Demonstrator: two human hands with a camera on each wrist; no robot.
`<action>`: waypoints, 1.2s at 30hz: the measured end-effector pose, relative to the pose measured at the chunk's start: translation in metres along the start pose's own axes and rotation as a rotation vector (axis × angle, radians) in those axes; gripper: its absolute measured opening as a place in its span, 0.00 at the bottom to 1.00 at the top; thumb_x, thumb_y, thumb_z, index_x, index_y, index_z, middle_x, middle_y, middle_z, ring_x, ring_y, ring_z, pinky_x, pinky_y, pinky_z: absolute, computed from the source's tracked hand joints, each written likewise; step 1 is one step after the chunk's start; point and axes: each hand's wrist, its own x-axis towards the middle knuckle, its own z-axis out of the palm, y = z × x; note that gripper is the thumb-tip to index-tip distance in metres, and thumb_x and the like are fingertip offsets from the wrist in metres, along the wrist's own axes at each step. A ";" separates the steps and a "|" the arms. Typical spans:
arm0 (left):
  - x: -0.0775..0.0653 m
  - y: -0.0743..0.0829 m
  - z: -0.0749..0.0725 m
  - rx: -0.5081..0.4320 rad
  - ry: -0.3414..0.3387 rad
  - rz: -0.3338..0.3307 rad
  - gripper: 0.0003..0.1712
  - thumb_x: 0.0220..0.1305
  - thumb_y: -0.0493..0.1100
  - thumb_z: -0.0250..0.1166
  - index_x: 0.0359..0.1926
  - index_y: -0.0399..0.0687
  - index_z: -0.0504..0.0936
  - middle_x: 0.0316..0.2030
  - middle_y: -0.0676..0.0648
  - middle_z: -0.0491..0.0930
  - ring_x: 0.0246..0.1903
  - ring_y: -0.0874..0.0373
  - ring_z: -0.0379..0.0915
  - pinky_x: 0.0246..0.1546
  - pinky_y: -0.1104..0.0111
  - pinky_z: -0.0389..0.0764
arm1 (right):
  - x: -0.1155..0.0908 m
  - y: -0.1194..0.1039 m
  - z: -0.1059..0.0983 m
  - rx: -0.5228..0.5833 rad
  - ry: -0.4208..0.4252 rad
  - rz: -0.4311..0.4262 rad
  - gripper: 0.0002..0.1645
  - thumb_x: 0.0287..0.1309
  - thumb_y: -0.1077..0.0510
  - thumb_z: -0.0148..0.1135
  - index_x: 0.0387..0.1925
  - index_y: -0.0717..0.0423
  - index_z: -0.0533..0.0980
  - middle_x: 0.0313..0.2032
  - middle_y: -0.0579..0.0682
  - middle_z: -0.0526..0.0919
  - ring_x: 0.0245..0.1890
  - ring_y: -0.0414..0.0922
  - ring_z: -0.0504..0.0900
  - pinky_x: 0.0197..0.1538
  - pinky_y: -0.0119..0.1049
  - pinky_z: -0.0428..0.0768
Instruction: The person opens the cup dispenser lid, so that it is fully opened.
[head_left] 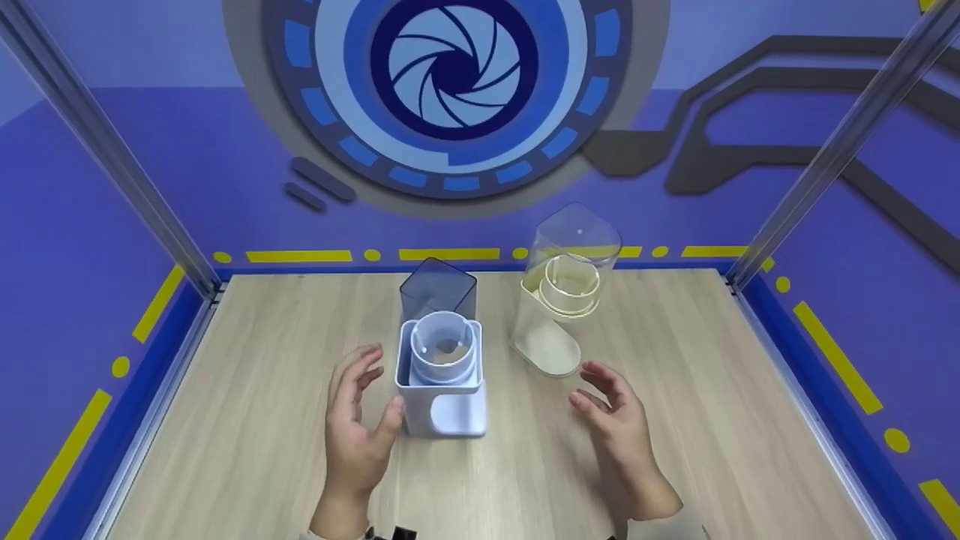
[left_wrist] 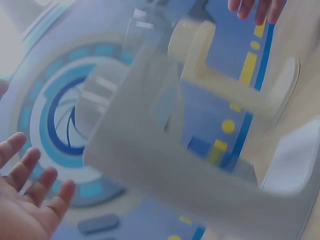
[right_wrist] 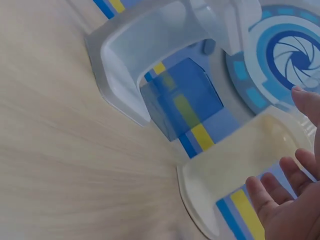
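A pale blue-white pet-feeder-like stand (head_left: 420,409), with a scooped base and an upright round collar (head_left: 442,373) on top, stands mid-table. My left hand (head_left: 356,435) is beside its left side, fingers spread and slightly bent; the left wrist view shows the hand (left_wrist: 35,200) apart from the stand (left_wrist: 165,165). A similar cream stand (head_left: 547,345) with a round collar (head_left: 570,305) and a clear hopper (head_left: 577,225) stands farther back right. My right hand (head_left: 615,420) hovers in front and to the right of its base, holding nothing, fingers loosely bent.
Behind the pale stand sits a smoky see-through square container (head_left: 439,289), partly hidden in the head view. Blue printed walls (head_left: 157,187) and metal posts (head_left: 832,142) bound the wooden table (head_left: 247,420) at the back and sides.
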 end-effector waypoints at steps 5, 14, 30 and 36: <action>-0.010 0.015 0.024 -0.007 0.005 0.142 0.32 0.53 0.29 0.71 0.62 0.31 0.85 0.62 0.34 0.83 0.68 0.54 0.80 0.77 0.70 0.77 | -0.008 0.002 -0.008 0.014 0.046 0.019 0.39 0.70 0.72 0.73 0.77 0.73 0.67 0.66 0.48 0.80 0.69 0.38 0.81 0.66 0.26 0.87; -0.041 0.019 0.079 -0.029 -0.093 0.191 0.28 0.56 0.26 0.70 0.60 0.40 0.86 0.57 0.39 0.88 0.60 0.52 0.84 0.67 0.72 0.84 | -0.014 0.006 -0.024 0.111 0.132 0.088 0.39 0.70 0.74 0.71 0.77 0.67 0.66 0.66 0.47 0.80 0.69 0.42 0.80 0.65 0.28 0.88; -0.056 -0.042 0.166 -0.082 -0.411 -0.335 0.34 0.71 0.37 0.70 0.76 0.43 0.74 0.76 0.39 0.73 0.77 0.43 0.72 0.78 0.45 0.80 | -0.005 0.019 -0.045 0.031 0.128 0.188 0.45 0.76 0.64 0.72 0.83 0.61 0.59 0.78 0.50 0.63 0.75 0.43 0.69 0.63 0.22 0.85; -0.046 -0.064 0.185 -0.025 -0.287 -0.417 0.38 0.69 0.37 0.74 0.77 0.37 0.71 0.76 0.34 0.70 0.77 0.35 0.69 0.77 0.38 0.79 | 0.005 0.022 -0.037 0.030 0.091 0.150 0.47 0.75 0.65 0.72 0.84 0.64 0.56 0.80 0.53 0.59 0.77 0.47 0.66 0.63 0.23 0.85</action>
